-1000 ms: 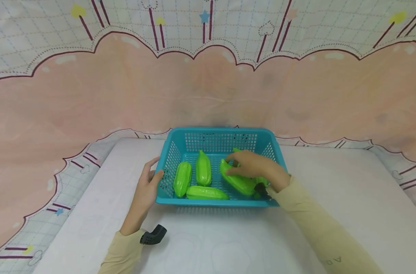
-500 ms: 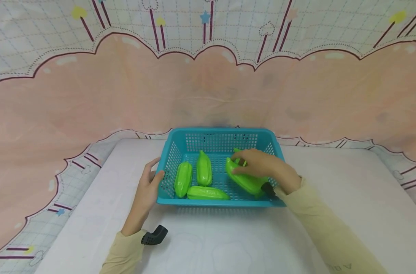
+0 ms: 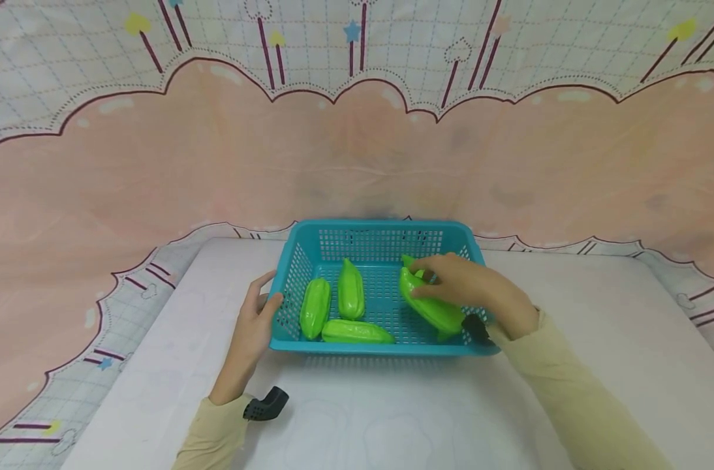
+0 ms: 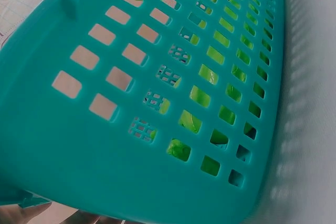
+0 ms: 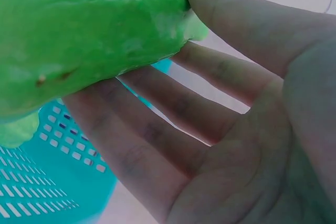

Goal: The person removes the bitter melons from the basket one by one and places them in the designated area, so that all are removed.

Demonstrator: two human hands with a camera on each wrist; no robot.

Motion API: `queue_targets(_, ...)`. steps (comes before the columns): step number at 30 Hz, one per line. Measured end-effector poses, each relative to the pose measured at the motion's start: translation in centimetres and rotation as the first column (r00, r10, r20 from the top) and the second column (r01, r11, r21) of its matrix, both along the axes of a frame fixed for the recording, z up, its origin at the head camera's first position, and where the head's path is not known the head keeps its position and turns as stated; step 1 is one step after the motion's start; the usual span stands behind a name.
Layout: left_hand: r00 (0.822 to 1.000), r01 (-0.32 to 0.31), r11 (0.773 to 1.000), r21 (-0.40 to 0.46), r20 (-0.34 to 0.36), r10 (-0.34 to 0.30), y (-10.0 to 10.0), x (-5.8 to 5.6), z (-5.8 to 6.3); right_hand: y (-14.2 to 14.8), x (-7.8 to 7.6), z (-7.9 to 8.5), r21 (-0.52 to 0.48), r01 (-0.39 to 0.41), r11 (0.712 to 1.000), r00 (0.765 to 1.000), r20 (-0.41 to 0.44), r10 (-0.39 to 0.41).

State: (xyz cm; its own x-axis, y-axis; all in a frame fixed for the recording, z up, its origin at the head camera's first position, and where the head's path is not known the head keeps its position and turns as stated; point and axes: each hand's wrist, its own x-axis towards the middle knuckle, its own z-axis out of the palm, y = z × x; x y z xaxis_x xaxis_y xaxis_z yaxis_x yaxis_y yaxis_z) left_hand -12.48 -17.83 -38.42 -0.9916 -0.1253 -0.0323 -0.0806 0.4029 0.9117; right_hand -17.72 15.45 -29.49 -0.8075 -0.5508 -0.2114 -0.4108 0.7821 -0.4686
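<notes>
A blue-green plastic basket [image 3: 386,348] holds several glossy, elongated green ribbed fruits with pointed tips. My left hand [image 3: 252,321] grips its left side, thumb at the rim; in the left wrist view, fingers [image 4: 79,216] show at the basket's edge. Over the right part of the basket, my right hand [image 3: 459,279] holds one green ribbed fruit [image 3: 432,311] between thumb and fingers, its tip slanting up to the left. The right wrist view shows this fruit [image 5: 89,35] close up against the fingertips. Another green fruit [image 3: 408,260] lies under it, mostly hidden.
In the basket's left half lie an upright-pointing green fruit [image 3: 350,291], a leaning one [image 3: 316,308] and a crosswise one [image 3: 357,331]. The white table [image 3: 357,418] carries the basket; a patterned cloth [image 3: 357,156] hangs behind. A black wrist mount [image 3: 266,404] sits at the left sleeve.
My right hand has moved right with the held green fruit, drawing it toward the basket's right side. The left hand and the other fruits on the left have stayed in place.
</notes>
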Motion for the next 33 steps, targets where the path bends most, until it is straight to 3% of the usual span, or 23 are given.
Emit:
queue_targets(17, 1.0, 0.0, 1.0, -0.003, 0.001, 0.0, 0.0, 0.1, 0.1, 1.7, 0.4, 0.8, -0.055, 0.022, 0.998, 1.0, -0.008, -0.022)
queue_targets(33, 1.0, -0.003, 1.0, -0.007, 0.008, 0.003, 0.0, 0.1, 0.1, 3.9, 2.0, 1.8, -0.095, 0.101, 0.99, 0.993, -0.048, -0.106)
